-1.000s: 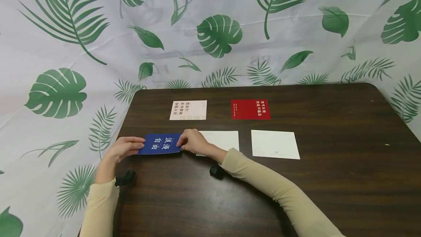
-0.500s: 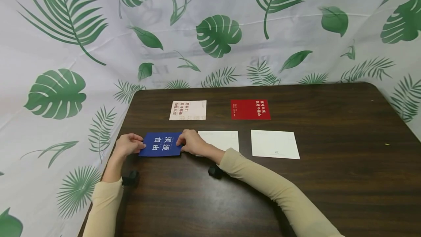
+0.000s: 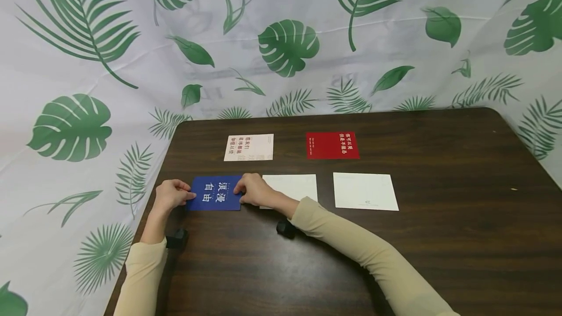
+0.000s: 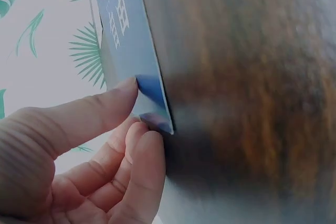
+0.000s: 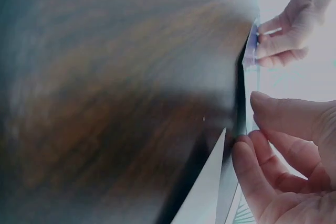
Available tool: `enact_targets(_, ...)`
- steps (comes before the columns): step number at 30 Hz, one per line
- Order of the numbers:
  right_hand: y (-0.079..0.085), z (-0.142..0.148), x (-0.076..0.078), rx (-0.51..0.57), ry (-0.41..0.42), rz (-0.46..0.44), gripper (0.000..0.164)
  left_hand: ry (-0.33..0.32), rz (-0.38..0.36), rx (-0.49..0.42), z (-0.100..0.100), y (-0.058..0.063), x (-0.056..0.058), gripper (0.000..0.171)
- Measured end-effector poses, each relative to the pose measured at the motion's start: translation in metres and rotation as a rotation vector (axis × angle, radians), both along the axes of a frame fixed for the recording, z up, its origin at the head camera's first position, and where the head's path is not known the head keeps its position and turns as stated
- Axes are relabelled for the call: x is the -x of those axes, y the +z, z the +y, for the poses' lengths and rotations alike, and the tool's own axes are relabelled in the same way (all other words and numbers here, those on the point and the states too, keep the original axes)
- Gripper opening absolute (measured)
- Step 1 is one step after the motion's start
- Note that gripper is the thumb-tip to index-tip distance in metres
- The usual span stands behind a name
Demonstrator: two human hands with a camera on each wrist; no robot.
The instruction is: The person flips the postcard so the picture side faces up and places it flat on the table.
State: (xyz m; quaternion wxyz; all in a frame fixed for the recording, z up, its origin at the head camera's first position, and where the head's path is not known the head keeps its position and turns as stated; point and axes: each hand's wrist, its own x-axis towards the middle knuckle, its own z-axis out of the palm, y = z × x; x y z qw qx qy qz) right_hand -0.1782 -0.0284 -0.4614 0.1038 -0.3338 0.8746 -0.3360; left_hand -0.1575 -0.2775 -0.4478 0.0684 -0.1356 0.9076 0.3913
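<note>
A blue card [image 3: 216,194] with white characters is held at both ends just over the left part of the table. My left hand [image 3: 172,194] pinches its left end; in the left wrist view the thumb lies on the face of the card [image 4: 149,51] and the fingers are under its corner. At the other end my right hand [image 3: 258,190] grips the card's edge between thumb and fingers. In the right wrist view, the card is edge-on between the right hand [image 5: 294,156] and the left hand [image 5: 296,32]. A white card [image 3: 296,185] lies beside and partly behind the right hand.
Another white card [image 3: 365,191] lies farther right. Behind them are a pale pink card [image 3: 249,148] with printed characters and a red card [image 3: 332,145]. The dark wooden table [image 3: 439,247] meets a leaf-patterned cloth [image 3: 237,62] at its back and left.
My left hand has moved slightly right and its grip on the blue card has shifted. The card has lowered a little and lies flatter; the right hand has stayed at its end.
</note>
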Motion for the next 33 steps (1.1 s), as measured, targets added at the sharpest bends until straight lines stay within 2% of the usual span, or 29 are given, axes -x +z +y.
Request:
enact_targets(5, 0.002, 0.000, 0.000, -0.022, -0.028, -0.007, 0.021, -0.001, -0.001, 0.021, 0.001, -0.001, 0.002, 0.024)
enact_targets(12, 0.008, 0.000, 0.002, -0.048, -0.104, -0.101, 0.022, 0.006, 0.003, 0.022, 0.003, -0.002, 0.003, 0.025)
enact_targets(17, 0.007, 0.006, 0.005, 0.049, -0.117, -0.209, 0.026, 0.000, -0.001, 0.019, 0.002, -0.002, 0.001, 0.026)
enact_targets(20, 0.007, 0.012, 0.007, 0.131, -0.131, -0.288, 0.031, 0.014, -0.002, -0.013, 0.001, -0.001, 0.000, 0.026)
enact_targets(24, 0.010, 0.025, 0.009, 0.185, -0.158, -0.338, 0.034, 0.031, 0.052, -0.065, 0.001, 0.000, 0.001, 0.028)
enact_targets(26, 0.013, 0.033, 0.010, 0.193, -0.172, -0.352, 0.034, 0.018, 0.090, -0.088, 0.004, 0.000, 0.003, 0.029)
enact_targets(29, 0.018, 0.046, 0.012, 0.213, -0.188, -0.372, 0.035, -0.034, 0.122, -0.124, 0.013, 0.002, 0.006, 0.031)
enact_targets(33, 0.021, 0.063, 0.013, 0.246, -0.204, -0.392, 0.034, -0.117, 0.122, -0.193, 0.031, 0.007, 0.010, 0.032)
